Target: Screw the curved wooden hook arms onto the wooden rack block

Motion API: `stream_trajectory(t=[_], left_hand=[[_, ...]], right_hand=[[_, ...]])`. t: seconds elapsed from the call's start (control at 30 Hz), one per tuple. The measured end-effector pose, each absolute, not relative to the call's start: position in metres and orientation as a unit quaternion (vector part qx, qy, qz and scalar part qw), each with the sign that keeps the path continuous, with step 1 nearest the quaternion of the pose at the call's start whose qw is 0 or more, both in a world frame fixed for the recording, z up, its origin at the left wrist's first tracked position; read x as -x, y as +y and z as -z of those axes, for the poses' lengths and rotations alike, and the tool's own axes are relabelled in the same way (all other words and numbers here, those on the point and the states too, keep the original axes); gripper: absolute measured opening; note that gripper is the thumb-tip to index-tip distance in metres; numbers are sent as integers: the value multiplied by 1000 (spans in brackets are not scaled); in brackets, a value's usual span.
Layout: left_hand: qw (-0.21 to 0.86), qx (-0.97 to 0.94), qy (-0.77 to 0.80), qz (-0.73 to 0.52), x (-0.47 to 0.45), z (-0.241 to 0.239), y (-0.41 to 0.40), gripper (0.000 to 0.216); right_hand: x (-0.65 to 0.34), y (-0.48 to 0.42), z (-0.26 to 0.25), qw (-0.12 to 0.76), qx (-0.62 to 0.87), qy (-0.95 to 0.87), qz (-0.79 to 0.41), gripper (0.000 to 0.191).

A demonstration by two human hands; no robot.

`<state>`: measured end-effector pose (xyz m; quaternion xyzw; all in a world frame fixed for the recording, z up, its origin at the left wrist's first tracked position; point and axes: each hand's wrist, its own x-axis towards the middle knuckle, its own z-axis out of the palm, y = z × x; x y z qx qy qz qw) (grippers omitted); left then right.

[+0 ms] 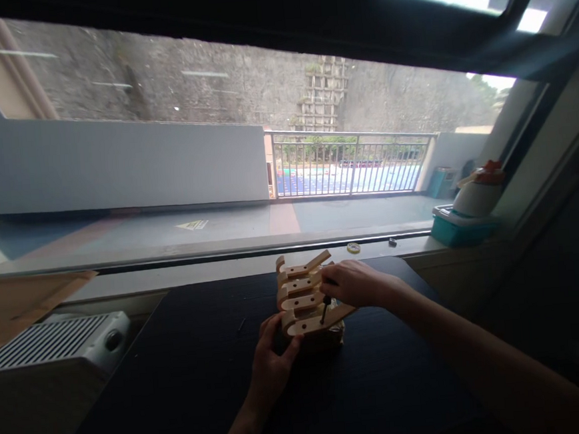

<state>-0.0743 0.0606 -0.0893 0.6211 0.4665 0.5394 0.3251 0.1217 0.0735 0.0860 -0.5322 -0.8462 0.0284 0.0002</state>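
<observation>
A wooden rack [303,303] with several curved hooks lies on the dark table, its hooks side by side and dark holes showing in their flat parts. My left hand [274,357] grips its near left end, thumb on the nearest hook and fingers around the side. Above the right part is my right hand [352,283], closed around the handle of a screwdriver [325,305]. The screwdriver's shaft points down, and its tip meets the nearest hook near a hole. Most of the handle is hidden in my fingers. Something wrapped or crinkled shows under the rack's right side.
The dark table [191,372] stands against a window sill. A small dark stick-like piece [241,325] lies left of the rack. On the sill are a roll of tape [353,247], a small dark object [392,241] and a teal box [463,227]. Cardboard [20,302] and a white heater-like unit [73,341] are at left.
</observation>
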Motion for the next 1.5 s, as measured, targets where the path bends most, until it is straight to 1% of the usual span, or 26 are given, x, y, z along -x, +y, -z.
stream_trajectory(t=[0.13,0.27,0.37,0.7,0.83,1.0,1.2,1.5], left_hand=[[326,-625,473,-529,75,87,60,39],[330,-624,474,-526,75,87,59,40],[329,-626,475,-524,76,88,60,39],[326,-622,467,-537,74,89,60,39],[318,-625,467,-539,73,89,60,39],[319,-625,461,-542,73,89,60,40],[315,-623,464,-545,73,92,60,40],[332,-625,465,-531,73,90,59,41]], right_hand=[[-126,73,-94,-22,534,-844,-30,33],[-127,69,-108,-50,491,-868,-45,21],[-123,67,-111,-53,467,-881,-43,18],[-128,72,-87,-5,525,-850,-43,27],[-130,69,-96,-32,528,-848,-44,30],[-124,63,-113,-64,493,-866,-55,22],[-119,66,-103,-47,490,-868,-59,18],[-122,65,-93,-16,524,-850,-45,27]])
